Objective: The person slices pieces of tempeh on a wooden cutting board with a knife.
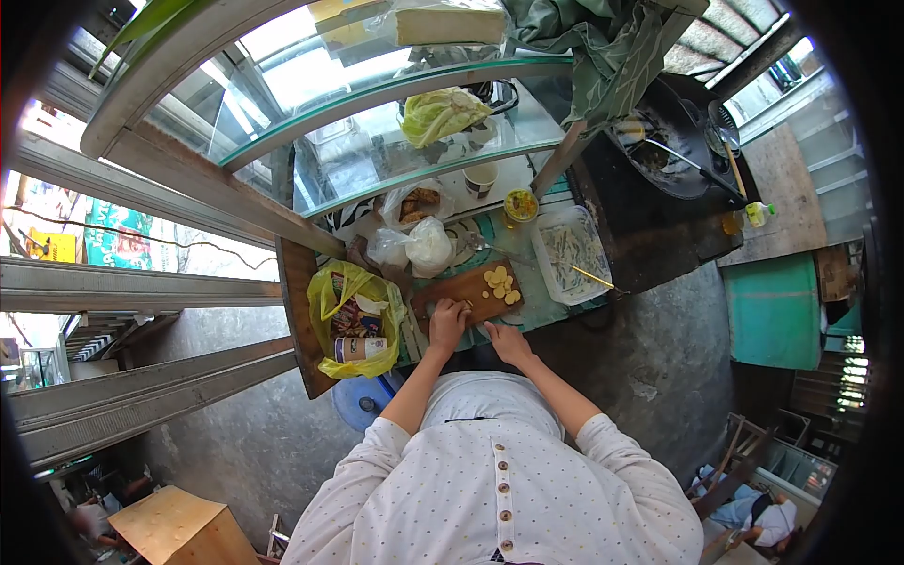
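On a brown wooden chopping board (476, 294) lie several thin, round, pale yellow slices (501, 281), heaped toward its right end. My left hand (446, 323) rests on the board's near left part, its fingers bent down over a small pale yellow piece (467, 304). Close beside it, at the board's near edge, my right hand (509, 345) is closed with the thumb pointing toward the left hand. What it grips is hidden beneath the fingers; I cannot make out a blade.
Left of the board stands a yellow plastic bag (322, 292) of packets. Behind are clear bags (428, 247) and a glass cabinet (377, 94) holding a cabbage (443, 115). A white plastic tub (572, 254) and yellow jar (520, 205) stand right, before a black wok (659, 155).
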A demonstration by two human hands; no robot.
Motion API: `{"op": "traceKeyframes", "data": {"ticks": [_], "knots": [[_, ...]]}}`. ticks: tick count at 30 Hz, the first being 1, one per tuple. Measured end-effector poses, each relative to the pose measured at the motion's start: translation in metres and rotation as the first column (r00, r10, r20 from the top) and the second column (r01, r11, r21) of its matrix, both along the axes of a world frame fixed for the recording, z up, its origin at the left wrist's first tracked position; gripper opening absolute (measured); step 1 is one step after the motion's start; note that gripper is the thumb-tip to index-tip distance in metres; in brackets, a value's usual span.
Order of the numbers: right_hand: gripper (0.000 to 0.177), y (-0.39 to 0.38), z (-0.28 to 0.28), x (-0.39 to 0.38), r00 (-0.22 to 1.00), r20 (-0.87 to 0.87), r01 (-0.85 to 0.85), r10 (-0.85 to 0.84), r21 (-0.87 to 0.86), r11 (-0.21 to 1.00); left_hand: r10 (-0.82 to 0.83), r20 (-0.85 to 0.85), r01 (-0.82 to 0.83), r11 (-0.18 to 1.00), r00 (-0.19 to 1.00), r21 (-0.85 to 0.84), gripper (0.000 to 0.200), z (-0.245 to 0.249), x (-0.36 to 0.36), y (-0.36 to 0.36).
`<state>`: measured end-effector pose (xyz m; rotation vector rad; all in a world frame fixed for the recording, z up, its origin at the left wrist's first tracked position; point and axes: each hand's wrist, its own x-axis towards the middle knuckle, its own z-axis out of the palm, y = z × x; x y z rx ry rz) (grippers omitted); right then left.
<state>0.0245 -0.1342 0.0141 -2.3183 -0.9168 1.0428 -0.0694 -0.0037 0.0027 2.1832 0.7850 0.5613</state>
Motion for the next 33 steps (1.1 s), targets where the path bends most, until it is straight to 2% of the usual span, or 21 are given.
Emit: {"op": "traceKeyframes", "data": {"ticks": [14,16,19,23,25,29,33], "knots": [[0.055,-0.024,-0.004,0.002,0.998,-0.020,0.059,-0.062,-0.108,0.992,-0.032,-0.012,0.032,0.999,0.999,-0.003,0.022,-0.003,-0.005,0.003],[0.054,-0.023,-0.009,0.004,0.981,-0.101,0.158,-0.164,-0.063,0.985,-0.032,-0.023,0.031,0.999,0.999,-0.020,0.022,0.001,-0.006,0.002],[0.052,-0.021,-0.003,0.003,0.969,-0.094,0.229,-0.230,-0.025,0.973,-0.017,-0.017,0.017,0.999,1.000,-0.034,0.021,0.003,-0.005,0.001],[0.051,-0.022,0.015,-0.003,0.977,-0.095,0.191,-0.191,-0.012,0.982,0.004,-0.010,-0.004,1.000,1.000,-0.016,0.018,0.002,-0.005,0.000],[0.049,-0.024,0.022,-0.010,0.995,-0.015,0.100,-0.100,-0.022,0.995,-0.007,-0.020,0.007,1.000,1.000,-0.010,0.018,-0.001,-0.005,0.001],[0.048,-0.026,0.027,-0.015,0.994,0.008,0.111,-0.111,-0.009,0.994,0.004,-0.016,-0.004,0.998,1.000,-0.059,0.016,0.003,-0.004,0.001],[0.049,-0.024,0.031,-0.012,0.996,0.026,0.091,-0.089,-0.069,0.993,0.016,-0.023,-0.017,0.999,1.000,-0.029,0.016,-0.001,-0.004,0.000]]}}
